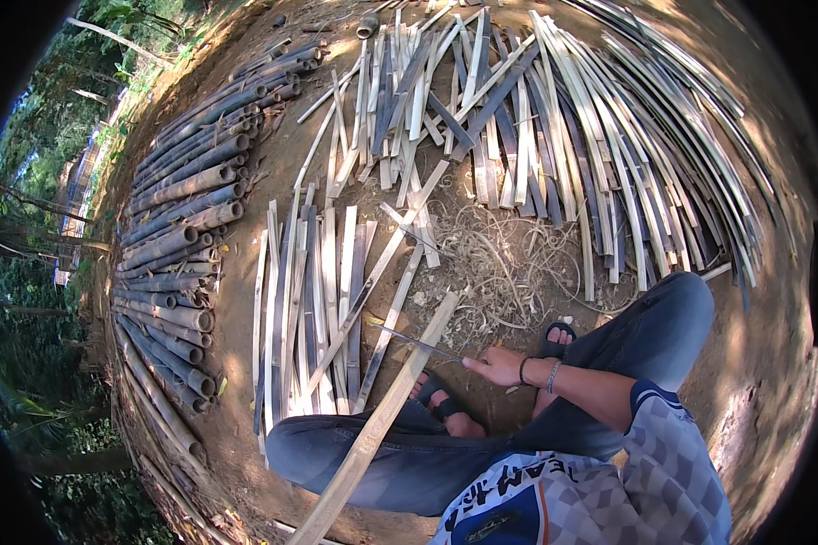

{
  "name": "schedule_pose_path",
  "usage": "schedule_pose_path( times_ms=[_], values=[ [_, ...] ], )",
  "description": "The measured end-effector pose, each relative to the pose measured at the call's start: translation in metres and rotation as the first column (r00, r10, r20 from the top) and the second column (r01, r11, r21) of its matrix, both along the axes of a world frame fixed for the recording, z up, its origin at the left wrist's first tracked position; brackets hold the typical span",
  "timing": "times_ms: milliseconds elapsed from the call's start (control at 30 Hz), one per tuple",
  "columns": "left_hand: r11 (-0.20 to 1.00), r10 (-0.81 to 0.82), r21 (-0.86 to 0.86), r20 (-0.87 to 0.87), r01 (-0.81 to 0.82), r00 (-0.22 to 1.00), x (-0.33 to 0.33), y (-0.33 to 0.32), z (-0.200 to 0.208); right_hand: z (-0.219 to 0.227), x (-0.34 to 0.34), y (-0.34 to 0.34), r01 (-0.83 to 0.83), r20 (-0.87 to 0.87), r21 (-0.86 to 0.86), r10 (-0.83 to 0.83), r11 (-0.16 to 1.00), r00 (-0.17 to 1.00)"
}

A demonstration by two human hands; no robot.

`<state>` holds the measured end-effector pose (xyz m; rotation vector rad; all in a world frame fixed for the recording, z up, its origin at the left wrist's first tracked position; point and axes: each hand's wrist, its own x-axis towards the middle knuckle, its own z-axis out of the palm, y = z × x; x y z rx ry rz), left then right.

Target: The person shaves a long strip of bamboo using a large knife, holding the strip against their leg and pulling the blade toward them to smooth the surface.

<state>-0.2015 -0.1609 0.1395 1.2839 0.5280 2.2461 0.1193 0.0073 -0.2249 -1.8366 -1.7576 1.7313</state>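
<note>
My right hand [493, 366] is closed around the handle of a knife, and its long thin blade [443, 351] points left. The blade meets a wide, pale bamboo strip [373, 431] near the strip's upper end. I cannot tell whether the edge is cutting into it. This strip slants over my left leg, from beside my feet down to the lower edge of the view. My left hand does not show. Just beyond the blade, curly bamboo shavings [500, 268] cover the ground.
Split bamboo strips [314, 309] lie ahead on the left, and a larger spread of strips [600, 154] fans out ahead and to the right. Whole bamboo poles [191, 213] are stacked at far left. My sandalled feet [445, 409] rest on bare earth between my bent legs.
</note>
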Motion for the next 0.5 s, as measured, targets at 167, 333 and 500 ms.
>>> schedule_pose_path(
  times_ms=[167,333,500],
  values=[
    [1.000,0.000,0.000,-0.008,0.000,1.000,0.002,-0.001,0.001,0.003,0.005,0.013,0.083,0.025,-0.022,-0.083,0.996,0.996],
    [1.000,-0.004,0.007,-0.008,0.004,1.000,0.002,-0.001,0.003,0.018,-0.001,0.002,-0.015,-0.014,0.043,0.015,0.999,1.000],
    [1.000,-0.010,0.007,-0.017,0.010,1.000,0.004,-0.003,0.005,0.018,0.010,0.022,0.097,-0.001,-0.104,-0.098,0.990,0.995]
  ],
)
